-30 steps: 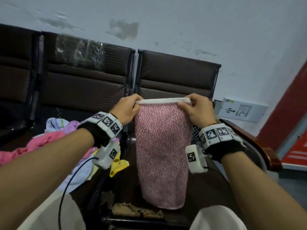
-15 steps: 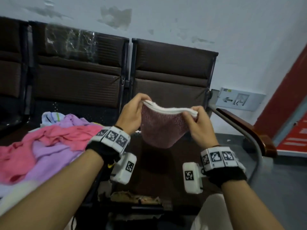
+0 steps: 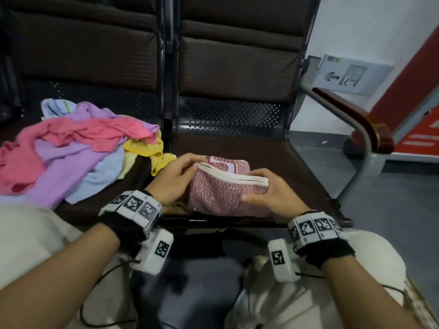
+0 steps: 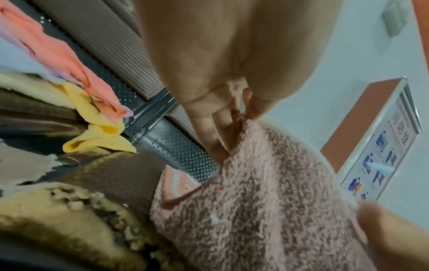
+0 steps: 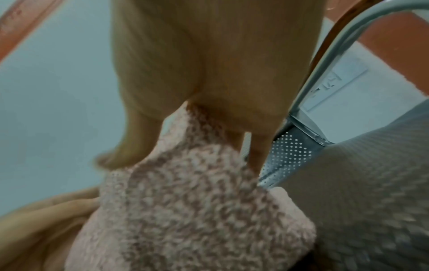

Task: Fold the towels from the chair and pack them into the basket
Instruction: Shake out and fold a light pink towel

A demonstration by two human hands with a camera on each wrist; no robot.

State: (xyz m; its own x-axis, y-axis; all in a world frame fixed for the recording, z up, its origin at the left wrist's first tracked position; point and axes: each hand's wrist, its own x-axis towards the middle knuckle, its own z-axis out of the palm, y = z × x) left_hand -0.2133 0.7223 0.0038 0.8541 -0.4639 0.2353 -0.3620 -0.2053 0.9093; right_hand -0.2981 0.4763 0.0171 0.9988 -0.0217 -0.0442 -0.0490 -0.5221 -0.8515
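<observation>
Both hands keep a closed grip: left hand (image 3: 177, 175) and right hand (image 3: 268, 189) pinch the folded pink towel (image 3: 225, 193) on the chair seat (image 3: 297, 157). Unfolded towels (image 3: 71, 148) wait alongside; no basket in sight.

We see a white wall (image 3: 356, 27) behind the seats, carrying a grey sign (image 3: 351, 74) with an arrow that points left and a small figure beside it. To the right of the sign a red panel (image 3: 408, 91) slants up the wall, and below it lies a red board (image 3: 418, 143) with pale, blurred lettering. A grey floor (image 3: 392, 210) spreads out at the right. In the left wrist view we see a red-edged poster (image 4: 380, 155) with small blue pictures, too blurred to read
</observation>
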